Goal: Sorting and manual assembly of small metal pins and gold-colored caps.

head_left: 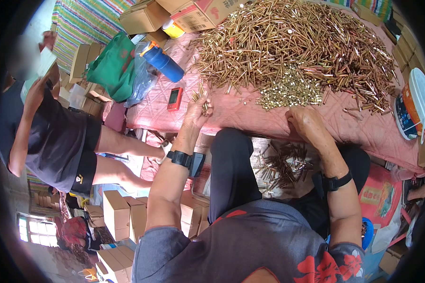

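My left hand (199, 109) is closed around a small bunch of thin gold-coloured tubes (201, 89), their ends sticking up above the fingers. It is raised over the front edge of the pink quilted cover (250, 120). My right hand (304, 121) is at the same edge, fingers curled inward; whether they hold anything is hidden. Just beyond it lies a heap of small gold caps or fittings (288, 89). A large mound of gold and copper-coloured thin tubes (293, 42) spreads behind that heap. More tubes (283, 165) lie low down, between my knees.
A red handheld device (174, 99), a blue bottle (163, 61) and a green bag (112, 66) are on the left. A white-and-orange bucket (413, 104) is at right. Cardboard boxes (115, 214) stand around. Another person (47, 122) at left holds a pale sheet.
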The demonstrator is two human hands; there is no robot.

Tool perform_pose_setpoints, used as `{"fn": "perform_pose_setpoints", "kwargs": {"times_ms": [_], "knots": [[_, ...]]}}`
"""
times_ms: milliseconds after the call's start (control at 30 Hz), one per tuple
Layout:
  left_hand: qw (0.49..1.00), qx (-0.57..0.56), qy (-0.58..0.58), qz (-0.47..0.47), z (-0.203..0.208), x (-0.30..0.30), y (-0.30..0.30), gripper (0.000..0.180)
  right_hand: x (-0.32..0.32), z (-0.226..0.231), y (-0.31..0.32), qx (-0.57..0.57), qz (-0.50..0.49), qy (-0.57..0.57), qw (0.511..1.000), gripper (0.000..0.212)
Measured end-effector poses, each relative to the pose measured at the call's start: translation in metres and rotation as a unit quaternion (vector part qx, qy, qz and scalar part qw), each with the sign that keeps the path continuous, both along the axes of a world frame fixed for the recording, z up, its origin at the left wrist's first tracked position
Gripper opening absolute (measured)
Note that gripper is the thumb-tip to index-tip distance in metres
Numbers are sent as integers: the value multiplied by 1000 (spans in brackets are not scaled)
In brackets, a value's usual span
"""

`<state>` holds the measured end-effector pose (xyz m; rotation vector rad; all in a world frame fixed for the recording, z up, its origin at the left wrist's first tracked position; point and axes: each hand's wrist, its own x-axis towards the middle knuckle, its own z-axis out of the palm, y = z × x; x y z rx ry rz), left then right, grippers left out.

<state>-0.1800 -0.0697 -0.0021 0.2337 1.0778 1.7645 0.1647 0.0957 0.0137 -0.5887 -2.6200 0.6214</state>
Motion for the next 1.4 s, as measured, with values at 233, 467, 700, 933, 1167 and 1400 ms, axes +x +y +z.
{"fn": "perform_pose_setpoints", "kwargs": {"times_ms": [233, 467, 700, 933, 1167, 1400], "knots": [[945, -136, 283, 88, 7, 31, 21, 11, 1, 1, -2, 19, -11, 20, 1000, 7], [861, -79, 495, 83, -27, 41, 20, 11, 2, 3, -2, 34, -26, -7, 999, 6], [783, -113, 605, 92, -38, 32, 5, 10, -2, -5, 0, 34, -26, -24, 999, 7], [868, -83, 481, 91, -35, 36, 3, 13, 1, -2, 0, 26, -28, 0, 999, 7], [798, -103, 585, 98, -54, 16, -4, 10, -2, 3, 1, -9, -6, 27, 1000, 7], [982, -24, 169, 82, 21, 45, 14, 20, 25, 22, 27, -36, -105, 77, 991, 11]]}}
